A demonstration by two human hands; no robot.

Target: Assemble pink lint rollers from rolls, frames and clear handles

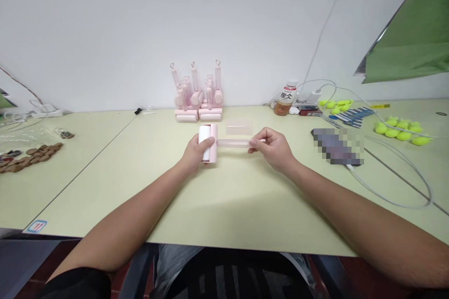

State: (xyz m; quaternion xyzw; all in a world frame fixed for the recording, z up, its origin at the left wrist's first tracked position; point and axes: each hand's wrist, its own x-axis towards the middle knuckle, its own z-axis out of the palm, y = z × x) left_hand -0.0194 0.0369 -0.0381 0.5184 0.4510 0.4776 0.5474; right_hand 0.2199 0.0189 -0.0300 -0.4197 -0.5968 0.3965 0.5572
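Note:
A pink lint roller (213, 144) with a white roll is held above the table, its roll crosswise and its clear pink handle (233, 143) pointing right. My left hand (194, 153) grips the head, thumb across the white roll. My right hand (271, 148) pinches the far end of the handle between thumb and fingers. Just behind the handle lies a clear pink cover (239, 127) on the table. Against the wall stand several more pink lint rollers (196, 98), handles upright. The underside of the held roller is hidden.
On the right are a supplement bottle (286, 98), a phone (336, 147) on a white cable (396, 196), yellow-green pieces (403, 129) and blue-grey strips (354, 116). Brown discs (33, 156) lie at the far left. The pale table (224, 215) ends close to my body.

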